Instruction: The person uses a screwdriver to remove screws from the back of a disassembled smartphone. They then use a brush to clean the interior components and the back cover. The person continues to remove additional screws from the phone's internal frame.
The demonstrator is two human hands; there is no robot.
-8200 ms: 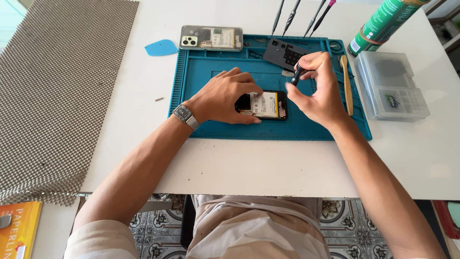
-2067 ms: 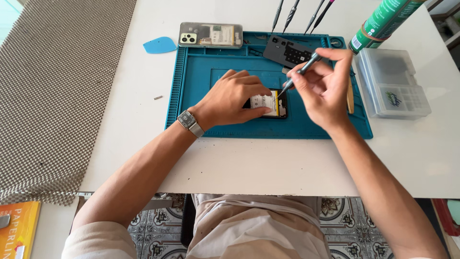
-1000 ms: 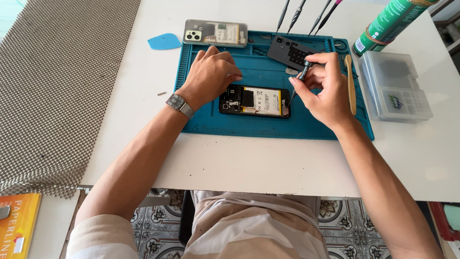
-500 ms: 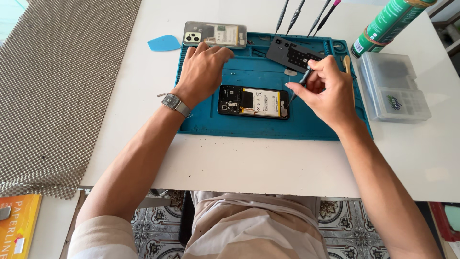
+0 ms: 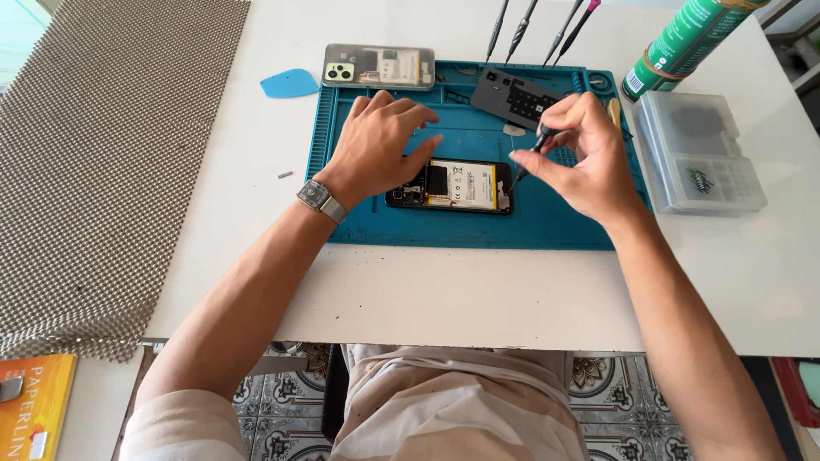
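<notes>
An opened phone point(image 5: 453, 185) with its battery showing lies on the blue work mat point(image 5: 547, 218). My left hand point(image 5: 380, 145) rests flat on the mat, fingers spread, touching the phone's upper left edge. My right hand point(image 5: 581, 158) pinches a small screwdriver point(image 5: 531, 152), and its tip points at the phone's right end. A wristwatch point(image 5: 321, 201) is on my left wrist.
The phone's back cover point(image 5: 378, 66) lies at the mat's far edge, beside a blue pick point(image 5: 289, 83). A dark magnetic pad point(image 5: 517, 96), several screwdrivers point(image 5: 534, 21), a green can point(image 5: 683, 43), a clear parts box point(image 5: 699, 152) and a grey mesh mat point(image 5: 94, 154) surround the work area.
My left hand has come back from the back cover down to the phone's left end. My right hand has lowered the screwdriver tip to the phone's right end.
</notes>
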